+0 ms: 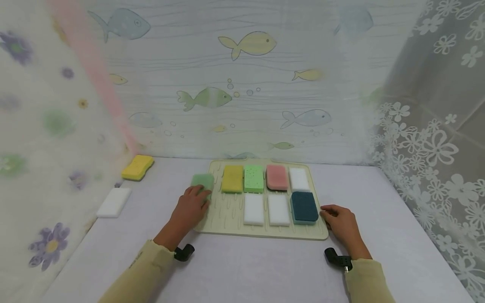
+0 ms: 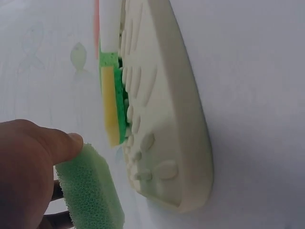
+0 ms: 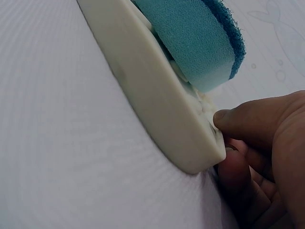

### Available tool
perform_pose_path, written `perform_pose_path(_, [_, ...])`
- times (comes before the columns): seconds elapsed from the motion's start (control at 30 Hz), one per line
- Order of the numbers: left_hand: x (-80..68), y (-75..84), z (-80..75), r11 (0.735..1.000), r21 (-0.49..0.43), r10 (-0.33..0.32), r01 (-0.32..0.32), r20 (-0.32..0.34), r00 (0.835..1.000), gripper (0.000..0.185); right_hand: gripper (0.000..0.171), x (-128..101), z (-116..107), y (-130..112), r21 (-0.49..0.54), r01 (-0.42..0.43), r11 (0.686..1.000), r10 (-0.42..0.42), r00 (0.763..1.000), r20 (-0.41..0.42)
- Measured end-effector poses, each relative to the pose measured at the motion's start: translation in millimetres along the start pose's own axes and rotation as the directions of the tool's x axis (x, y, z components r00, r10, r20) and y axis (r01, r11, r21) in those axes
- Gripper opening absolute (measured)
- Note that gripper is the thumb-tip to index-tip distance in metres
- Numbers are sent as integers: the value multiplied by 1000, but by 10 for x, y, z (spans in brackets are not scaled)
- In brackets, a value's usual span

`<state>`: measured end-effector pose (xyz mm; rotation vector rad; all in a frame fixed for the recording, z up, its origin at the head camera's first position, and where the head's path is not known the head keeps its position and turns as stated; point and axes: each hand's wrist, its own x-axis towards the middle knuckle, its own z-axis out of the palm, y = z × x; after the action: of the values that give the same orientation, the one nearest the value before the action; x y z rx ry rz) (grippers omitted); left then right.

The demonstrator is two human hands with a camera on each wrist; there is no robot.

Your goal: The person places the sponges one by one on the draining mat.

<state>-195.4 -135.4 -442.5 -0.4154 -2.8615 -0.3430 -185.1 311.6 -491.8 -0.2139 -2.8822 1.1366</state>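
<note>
My left hand (image 1: 192, 207) pinches a light green sponge (image 2: 88, 191) between thumb and fingers, beside the left edge of a cream ribbed drying mat (image 1: 261, 232). In the left wrist view a gap separates this sponge from the mat's corner. At the mat's right edge my right hand (image 1: 340, 219) grips the rim, thumb on top and fingers at its outer side. Closest to that hand on the mat lies a teal sponge with a dark blue scouring face (image 1: 305, 208). Along the back row are a yellow sponge (image 1: 232, 179), a bright green sponge (image 1: 254, 178) and a pink sponge (image 1: 277, 177).
White sponges (image 1: 254, 209) also lie on the mat, front and back. Off to the left, a yellow waisted sponge (image 1: 138, 167) and a white block (image 1: 114, 202) rest on the white tablecloth (image 1: 257, 269). A fish-patterned curtain (image 1: 246, 126) hangs behind the table.
</note>
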Motion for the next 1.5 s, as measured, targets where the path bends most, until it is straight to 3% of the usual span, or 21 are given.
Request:
perform_pose_path(0.13, [-53,55,1,1000,1,21,-21,-23,1000,33,35,5,-5,5,-2,1,1000,-1,1000,-7])
perform_pose_path(0.67, [-256,322,-4,997,-24,70,-70,15,997,35,36,7,9,39,-8,-5,1000,5,1000,-2])
perform_pose_path(0.97, [-304,440,65,987,1,161,-161,-4,987,35,35,1,12,32,-2,1,1000,-1,1000,-4])
perform_pose_path(1.23, [-340,538,105,978,-33,207,-206,27,978,33,34,3,10,23,-1,7,1000,-7,1000,-7])
perform_pose_path(1.5, [-318,618,167,967,-21,253,-253,-1,967,31,34,12,17,36,0,1,1000,-1,1000,-8])
